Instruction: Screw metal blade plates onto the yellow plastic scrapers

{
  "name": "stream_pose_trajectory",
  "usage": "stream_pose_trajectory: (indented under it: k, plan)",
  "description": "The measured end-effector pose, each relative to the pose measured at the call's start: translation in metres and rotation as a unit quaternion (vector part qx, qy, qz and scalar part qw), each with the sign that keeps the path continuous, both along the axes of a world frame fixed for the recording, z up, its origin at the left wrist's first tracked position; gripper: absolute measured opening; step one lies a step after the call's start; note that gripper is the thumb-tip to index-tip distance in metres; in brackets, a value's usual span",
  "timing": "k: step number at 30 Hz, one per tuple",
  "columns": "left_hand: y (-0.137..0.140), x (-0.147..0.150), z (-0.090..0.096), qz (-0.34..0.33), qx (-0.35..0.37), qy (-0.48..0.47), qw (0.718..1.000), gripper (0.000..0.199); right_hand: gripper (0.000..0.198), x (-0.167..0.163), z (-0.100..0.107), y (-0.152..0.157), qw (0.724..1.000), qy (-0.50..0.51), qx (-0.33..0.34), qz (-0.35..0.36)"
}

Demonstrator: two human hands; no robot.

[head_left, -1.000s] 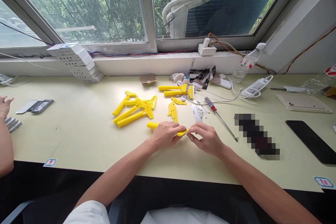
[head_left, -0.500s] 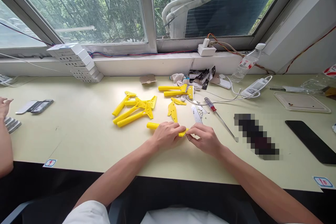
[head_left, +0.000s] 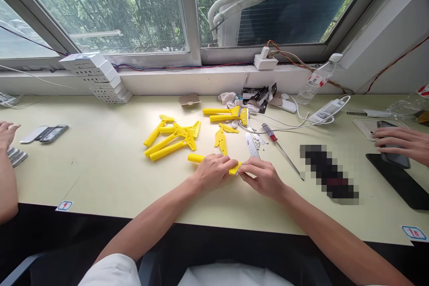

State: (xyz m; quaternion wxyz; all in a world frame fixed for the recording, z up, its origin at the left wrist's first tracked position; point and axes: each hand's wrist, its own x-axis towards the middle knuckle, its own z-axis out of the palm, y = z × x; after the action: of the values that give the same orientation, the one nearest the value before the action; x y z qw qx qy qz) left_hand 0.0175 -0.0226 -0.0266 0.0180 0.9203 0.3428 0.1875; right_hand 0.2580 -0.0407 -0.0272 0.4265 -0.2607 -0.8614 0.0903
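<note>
My left hand (head_left: 213, 170) is closed over a yellow scraper (head_left: 195, 158) lying on the table, its handle sticking out to the left and its head to the right. At that head my right hand (head_left: 262, 174) pinches a thin metal blade (head_left: 238, 171), mostly hidden by the fingertips. Just beyond lie a loose yellow scraper plate (head_left: 220, 141), a smaller yellow piece (head_left: 228, 128), metal strips (head_left: 252, 146) and several tiny screws (head_left: 258, 143). A group of yellow scraper handles (head_left: 172, 148) rests to the left. Two scrapers with metal heads (head_left: 228, 117) lie farther back.
To the right are a screwdriver (head_left: 283, 156), a pixelated dark object (head_left: 330, 174) and a black slab (head_left: 398, 178). Another person's hand (head_left: 402, 143) holds a phone (head_left: 395, 156) there. A bottle (head_left: 317, 79) and power strip (head_left: 328, 111) stand behind. Another person's hand (head_left: 7, 134) is far left.
Another person's hand with a phone has come in at the right, over the black slab. My hands stay almost in place; a little more of the blade shows at the scraper's head.
</note>
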Motion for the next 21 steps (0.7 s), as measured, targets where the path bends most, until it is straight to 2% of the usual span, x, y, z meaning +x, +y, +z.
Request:
stream_pose_trajectory:
  k: [11,21]
  plan:
    - [-0.0015,0.0032,0.0054,0.015,-0.027,0.028,0.999,0.019,0.020,-0.0006,0.0011,-0.0004,1.000,-0.016,0.003,-0.003]
    - [-0.0027,0.0052,-0.0020,0.029,-0.012,-0.030,0.999,0.013,0.022,-0.0025,-0.0009,-0.0011,1.000,-0.001,0.011,0.015]
